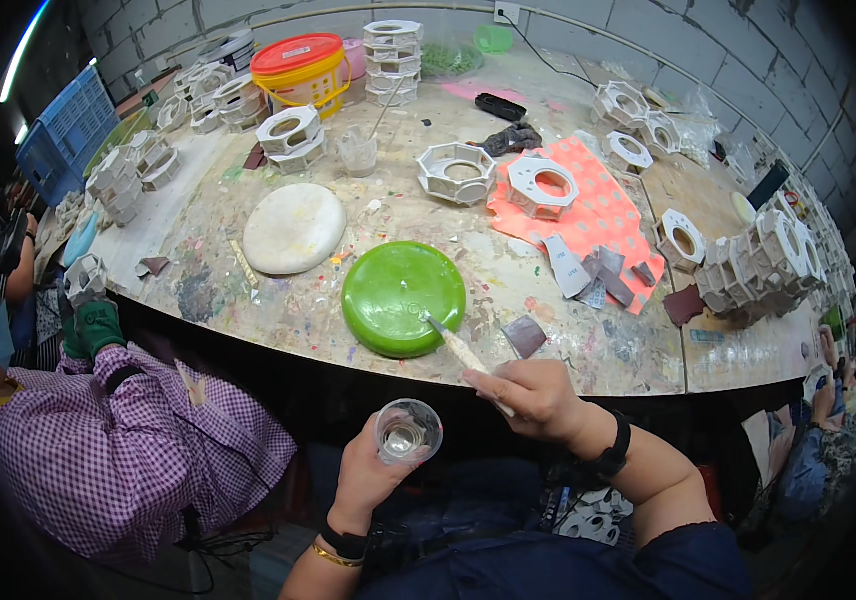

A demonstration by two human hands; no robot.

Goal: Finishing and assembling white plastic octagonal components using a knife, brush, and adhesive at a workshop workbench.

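Note:
My left hand point(366, 466) is wrapped round a clear plastic cup point(409, 432) with a little clear liquid at its bottom, held in front of the table edge. In my right hand point(536, 396) is a slim tool with a pale, speckled handle point(463, 354) and a narrow grey tip; whether it is a knife or a brush I cannot tell. That tip touches, or hovers just over, the right part of a round green disc point(403, 290). Left of the disc lies a round whitish disc point(294, 229). Sandpaper scraps point(525, 337) lie to the right.
White octagonal frames point(456, 174) stand about the table, several stacked at the right point(763, 262). An orange dotted cloth point(588, 205) lies under one. Farther back are a yellow bucket with red lid point(298, 70) and a clear cup point(357, 153). A person in a checked shirt point(138, 440) works at my left.

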